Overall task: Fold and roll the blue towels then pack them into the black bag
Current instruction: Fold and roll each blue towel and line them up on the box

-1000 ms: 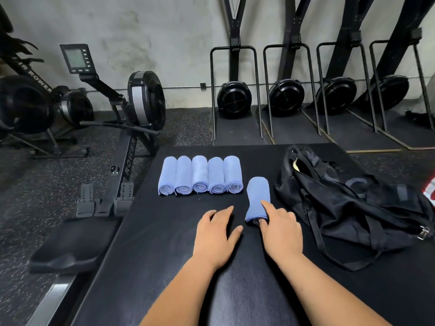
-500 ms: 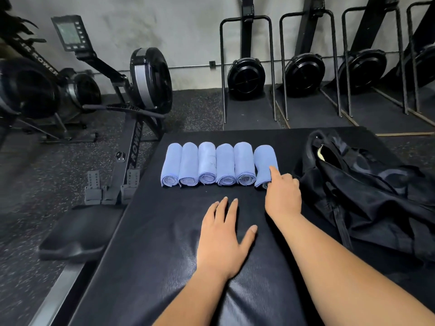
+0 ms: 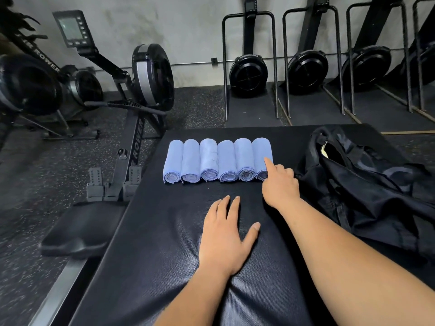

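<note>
Several rolled blue towels (image 3: 209, 161) lie side by side in a row at the far end of the black padded mat (image 3: 150, 255). My right hand (image 3: 280, 184) holds the near end of the rightmost roll (image 3: 261, 149): the index finger lies along its top and the other fingers curl at its right side. This roll touches its neighbour. My left hand (image 3: 226, 238) rests flat on the mat in front of the row, fingers spread, holding nothing. The black bag (image 3: 367, 184) lies crumpled to the right of the towels, with its opening facing up.
A rowing machine (image 3: 141, 90) with its seat (image 3: 80, 229) stands on the floor to the left of the mat. More rowers stand upright along the back wall (image 3: 306, 67). Speckled rubber floor surrounds the mat.
My right hand carried the last roll forward and set it at the right end of the row. My left hand stayed flat on the mat. The view tilted down slightly.
</note>
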Demonstrator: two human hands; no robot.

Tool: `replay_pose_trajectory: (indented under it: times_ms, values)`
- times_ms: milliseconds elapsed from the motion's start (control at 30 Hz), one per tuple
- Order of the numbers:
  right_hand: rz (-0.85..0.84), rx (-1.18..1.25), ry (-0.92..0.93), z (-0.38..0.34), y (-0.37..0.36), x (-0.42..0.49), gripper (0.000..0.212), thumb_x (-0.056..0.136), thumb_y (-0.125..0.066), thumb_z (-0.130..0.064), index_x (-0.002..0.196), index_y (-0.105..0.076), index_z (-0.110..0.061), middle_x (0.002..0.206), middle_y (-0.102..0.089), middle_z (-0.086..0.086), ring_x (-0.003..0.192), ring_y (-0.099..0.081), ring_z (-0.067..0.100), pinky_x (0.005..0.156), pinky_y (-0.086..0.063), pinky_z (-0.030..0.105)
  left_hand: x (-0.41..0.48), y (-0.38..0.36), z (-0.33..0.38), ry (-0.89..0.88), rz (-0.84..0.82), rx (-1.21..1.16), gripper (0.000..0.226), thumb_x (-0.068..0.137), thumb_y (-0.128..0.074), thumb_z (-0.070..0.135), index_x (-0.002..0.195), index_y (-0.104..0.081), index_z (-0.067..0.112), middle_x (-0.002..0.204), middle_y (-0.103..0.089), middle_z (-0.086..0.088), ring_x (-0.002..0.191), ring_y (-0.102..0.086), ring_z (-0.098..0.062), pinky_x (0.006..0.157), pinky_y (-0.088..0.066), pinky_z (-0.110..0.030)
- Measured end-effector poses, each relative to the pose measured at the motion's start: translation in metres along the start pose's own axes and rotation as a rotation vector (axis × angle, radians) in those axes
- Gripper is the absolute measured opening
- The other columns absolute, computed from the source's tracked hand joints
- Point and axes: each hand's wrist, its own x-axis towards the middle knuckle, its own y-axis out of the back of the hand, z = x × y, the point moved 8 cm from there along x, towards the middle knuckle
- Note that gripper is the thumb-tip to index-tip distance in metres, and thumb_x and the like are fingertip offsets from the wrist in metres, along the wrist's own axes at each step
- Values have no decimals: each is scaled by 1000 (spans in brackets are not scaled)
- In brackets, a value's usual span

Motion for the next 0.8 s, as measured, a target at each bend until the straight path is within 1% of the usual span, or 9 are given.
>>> replay_pose_trajectory:
  times_ms: [67,133,233,300,367,500,567,700,800]
  values:
    - [-58,25,3,1,1,-1,73,100,-48,-15,163,-15,-33,143,-49,7,126,-42,34,99,-42,47,1,1,0,1,0,-18,83,98,-35,78,164,-28,30,167,-28,6,154,-19,-18,128,-21,-41]
    - [-123,59,4,1,1,-4,77,100,-47,-13,164,-10,-35,152,-44,6,131,-39,36,103,-42,48,3,0,-1,-7,-4,-30,83,97,-37,78,164,-29,29,166,-31,7,153,-22,-17,128,-21,-40]
    - [-212,73,24,-3,3,-18,82,100,-44,-13,165,-2,-38,168,-24,8,142,-32,39,109,-40,50,3,-1,-4,-17,-26,-85,83,96,-41,76,163,-29,30,164,-34,9,152,-24,-15,127,-24,-40]
    - [-252,65,34,-6,8,-29,81,101,-43,-14,166,-1,-39,173,-12,8,148,-26,40,111,-38,48,4,-1,-7,5,-51,-158,83,95,-44,75,164,-28,30,162,-35,11,151,-24,-13,126,-25,-40]
    - [-273,45,61,-12,16,-42,79,103,-43,-16,166,-1,-39,174,-5,7,150,-23,41,113,-37,49,4,6,-9,28,-64,-196,84,94,-46,74,164,-28,29,162,-36,10,150,-24,-13,125,-26,-39]
    - [-297,-29,154,-30,29,-68,71,106,-45,-30,165,-7,-39,171,-13,6,142,-33,43,113,-38,53,2,30,-14,46,-75,-131,83,97,-48,70,164,-27,26,163,-36,4,150,-24,-19,125,-26,-39]
    - [-303,-31,195,-43,36,-85,68,107,-45,-37,165,-10,-38,170,-16,6,142,-32,43,114,-37,55,-5,49,-20,73,-66,-106,83,98,-49,69,165,-26,26,164,-35,2,150,-23,-21,125,-26,-40]
    - [-320,0,265,-74,52,-126,66,109,-44,-42,166,-10,-39,174,-10,4,151,-23,42,118,-33,54,-33,86,-36,118,-33,-61,83,99,-48,68,166,-24,24,165,-34,-1,150,-24,-25,125,-24,-36]
    - [-309,8,330,-103,60,-159,67,108,-45,-47,166,-12,-41,173,-11,2,146,-30,42,116,-36,54,-62,116,-50,146,-10,-37,83,100,-46,69,166,-23,24,165,-34,-3,150,-24,-26,125,-24,-37]
